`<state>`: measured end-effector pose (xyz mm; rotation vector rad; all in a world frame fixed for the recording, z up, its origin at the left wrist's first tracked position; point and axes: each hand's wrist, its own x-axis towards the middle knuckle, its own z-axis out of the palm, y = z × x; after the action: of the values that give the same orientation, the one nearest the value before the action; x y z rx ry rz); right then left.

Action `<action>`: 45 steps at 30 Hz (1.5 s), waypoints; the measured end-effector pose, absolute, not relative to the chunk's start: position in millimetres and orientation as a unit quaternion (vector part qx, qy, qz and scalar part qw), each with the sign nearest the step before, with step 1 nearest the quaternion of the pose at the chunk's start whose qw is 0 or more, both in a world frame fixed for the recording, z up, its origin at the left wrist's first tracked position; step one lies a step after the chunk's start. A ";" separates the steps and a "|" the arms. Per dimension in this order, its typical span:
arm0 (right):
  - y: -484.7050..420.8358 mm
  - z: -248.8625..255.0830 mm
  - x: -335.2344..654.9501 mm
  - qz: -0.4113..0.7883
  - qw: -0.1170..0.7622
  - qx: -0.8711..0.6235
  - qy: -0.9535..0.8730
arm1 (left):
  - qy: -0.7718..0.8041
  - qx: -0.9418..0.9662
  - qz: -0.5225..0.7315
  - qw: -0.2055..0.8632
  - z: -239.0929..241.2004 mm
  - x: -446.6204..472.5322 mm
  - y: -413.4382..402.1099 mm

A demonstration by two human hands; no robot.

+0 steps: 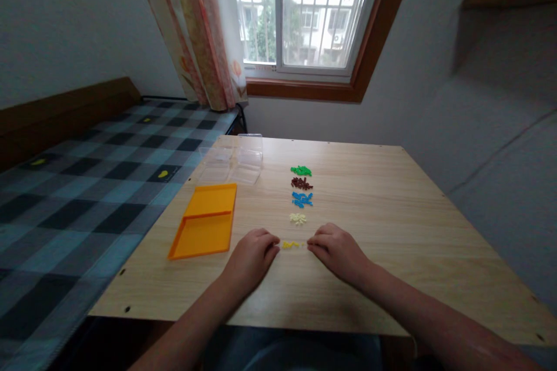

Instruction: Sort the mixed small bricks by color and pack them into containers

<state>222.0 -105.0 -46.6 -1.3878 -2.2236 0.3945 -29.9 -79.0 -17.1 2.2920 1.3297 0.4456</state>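
Note:
A small group of bright yellow pieces (289, 245) lies on the table between my two hands. Just left of it, my left hand (255, 252) has its thumb and fingers drawn together. My right hand (337, 249) is pinched at the right end of the same group. Whatever either pinch holds is too small to make out. Beyond the hands, a column of little piles runs away from me: pale yellow pieces (298, 219), blue pieces (301, 199), dark brown pieces (301, 184) and green pieces (301, 170).
An orange tray (208, 213) with a dividing ridge lies on the left of the wooden table (383, 214). Behind it stands a clear plastic compartment box (246, 171). A bed with a checked cover (108, 185) adjoins the left side; a window (313, 17) is ahead.

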 end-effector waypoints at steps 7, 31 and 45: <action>-99.9 -43.3 205.7 0.133 0.225 -0.504 -0.823 | 0.479 0.838 0.157 0.212 -16.9 -12.6 -79.5; -85.7 -53.8 295.3 0.140 0.388 -0.563 -0.716 | 0.572 0.805 0.019 0.154 39.3 -173.7 43.3; -112.1 -25.1 247.9 0.170 0.343 -0.513 -0.769 | 0.538 0.831 0.105 0.090 1.8 -186.5 6.3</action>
<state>247.9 -112.1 -25.1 -1.3328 -1.9979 0.4409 -186.5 6.3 1.8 2.4713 1.6008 0.3119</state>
